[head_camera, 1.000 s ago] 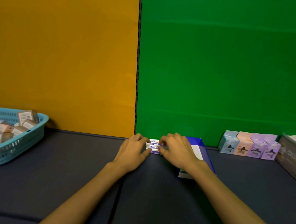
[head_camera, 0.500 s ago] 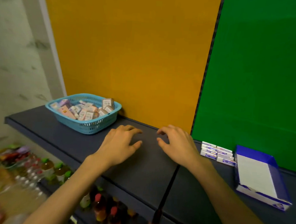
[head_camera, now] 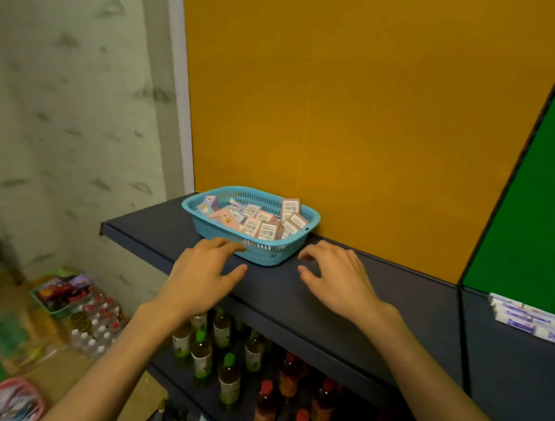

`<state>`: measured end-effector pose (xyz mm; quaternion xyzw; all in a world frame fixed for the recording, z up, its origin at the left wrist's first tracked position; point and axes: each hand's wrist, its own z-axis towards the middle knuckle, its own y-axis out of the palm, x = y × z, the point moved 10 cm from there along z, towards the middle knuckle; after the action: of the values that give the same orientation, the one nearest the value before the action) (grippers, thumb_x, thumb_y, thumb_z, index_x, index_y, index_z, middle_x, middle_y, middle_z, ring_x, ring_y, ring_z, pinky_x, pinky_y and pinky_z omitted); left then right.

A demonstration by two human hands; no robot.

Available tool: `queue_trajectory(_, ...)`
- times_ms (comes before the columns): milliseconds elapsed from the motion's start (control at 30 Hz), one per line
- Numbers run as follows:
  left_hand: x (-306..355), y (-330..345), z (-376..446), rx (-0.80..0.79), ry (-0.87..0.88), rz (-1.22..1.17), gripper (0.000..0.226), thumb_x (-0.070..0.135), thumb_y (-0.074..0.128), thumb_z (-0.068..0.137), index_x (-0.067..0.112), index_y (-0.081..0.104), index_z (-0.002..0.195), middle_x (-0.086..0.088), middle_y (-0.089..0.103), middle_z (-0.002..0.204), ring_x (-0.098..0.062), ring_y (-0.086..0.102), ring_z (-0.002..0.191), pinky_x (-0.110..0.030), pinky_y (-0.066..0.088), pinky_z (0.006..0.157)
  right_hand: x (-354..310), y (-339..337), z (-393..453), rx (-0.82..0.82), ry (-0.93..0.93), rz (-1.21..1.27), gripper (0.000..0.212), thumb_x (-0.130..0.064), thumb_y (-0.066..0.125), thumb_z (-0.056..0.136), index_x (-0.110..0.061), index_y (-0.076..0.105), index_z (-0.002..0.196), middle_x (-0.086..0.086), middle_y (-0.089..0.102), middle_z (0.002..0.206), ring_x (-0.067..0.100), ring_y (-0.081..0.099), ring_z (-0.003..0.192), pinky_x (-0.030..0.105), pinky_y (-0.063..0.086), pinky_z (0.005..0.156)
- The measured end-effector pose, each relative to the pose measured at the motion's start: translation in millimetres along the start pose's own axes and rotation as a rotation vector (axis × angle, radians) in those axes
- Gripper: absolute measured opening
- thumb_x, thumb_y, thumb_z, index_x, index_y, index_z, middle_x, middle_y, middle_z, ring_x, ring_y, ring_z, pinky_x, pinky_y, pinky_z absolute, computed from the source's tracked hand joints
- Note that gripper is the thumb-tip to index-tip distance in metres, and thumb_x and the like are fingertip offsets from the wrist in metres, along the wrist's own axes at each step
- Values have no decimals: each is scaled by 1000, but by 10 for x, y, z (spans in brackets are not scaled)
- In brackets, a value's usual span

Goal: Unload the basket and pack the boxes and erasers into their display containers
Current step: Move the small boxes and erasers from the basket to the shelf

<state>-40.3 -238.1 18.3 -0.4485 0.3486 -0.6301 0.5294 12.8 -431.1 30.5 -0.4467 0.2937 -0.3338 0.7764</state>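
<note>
The basket (head_camera: 252, 228) on the shelf (head_camera: 393, 317) is full of boxes (head_camera: 262, 224), so most unloading remains; both hands, left (head_camera: 202, 277) and right (head_camera: 337, 280), hover empty with loosely spread fingers.

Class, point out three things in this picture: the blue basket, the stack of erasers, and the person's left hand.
blue basket (head_camera: 311, 217): head view, on its bare right rim.
stack of erasers (head_camera: 524, 318): head view, on the stack's front face.
left hand (head_camera: 204, 276): head view, on the back of the hand.
</note>
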Motion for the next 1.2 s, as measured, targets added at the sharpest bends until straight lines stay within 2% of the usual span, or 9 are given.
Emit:
queue_trajectory(167,-762,-150,-37,5,10,-18,48,54,47,97,36,49,142,8,51,144,-18,49,127,-42,48,98,-453,125,348,35,63,-32,22,-39,59,93,-30,64,113,-6,66,112,20,62,103,36,48,79)
queue_trajectory(267,-1095,-229,-3,6,23,-39,48,54,47,97,35,49,141,8,52,143,-18,50,126,-43,48,98,-620,204,501,38,87,-65,25,-38,60,94,-27,65,115,-4,66,113,20,63,100,32,40,71)
queue_trajectory(533,-1720,-459,483,49,54,-70,47,50,49,98,35,48,143,8,51,145,-18,48,129,-43,46,99,-706,330,1171,58,147,-98,22,-37,61,92,-28,67,111,-3,68,111,20,64,98,35,48,76)
queue_trajectory(700,-1988,-407,963,63,109,-76,46,49,51,97,33,52,140,6,55,142,-19,53,124,-43,50,96,-596,538,1665,100,179,-59,19,-37,63,91,-28,68,107,-4,69,109,21,63,98,40,51,80)
queue_trajectory(800,-2161,-291,1266,24,131,-58,44,52,51,96,35,54,136,7,59,137,-18,56,119,-41,52,92,-508,749,1911,83,204,-15,19,-36,63,92,-27,69,108,-6,69,110,17,63,97,39,51,80)
queue_trajectory(900,-2289,-210,1630,-18,159,-33,42,50,52,97,34,56,135,5,62,132,-20,57,117,-43,52,91,-382,882,2156,67,236,-15,20,-34,62,94,-27,69,112,-6,67,114,13,60,96,38,47,87)
queue_trajectory(1000,-2305,-141,1995,-37,189,-33,43,54,47,96,34,57,133,4,64,124,-21,58,114,-46,53,89,-200,964,2343,50,263,-35,22,-33,62,96,-24,68,115,-6,65,114,9,53,89,32,43,80)
queue_trajectory(1100,-2213,12,2269,-82,237,-5,52,56,42,89,32,59,131,4,65,121,-20,59,111,-46,52,88,-18,1048,2408,43,303,-13,20,-32,63,95,-25,68,113,-6,66,113,10,59,88,33,50,79)
queue_trajectory(1200,-2123,240,2474,-161,308,59,44,43,60,90,34,56,134,5,62,126,-18,55,113,-43,52,89,82,1115,2395,30,328,-43,18,-33,64,94,-26,68,110,-5,67,110,12,61,87,36,54,78)
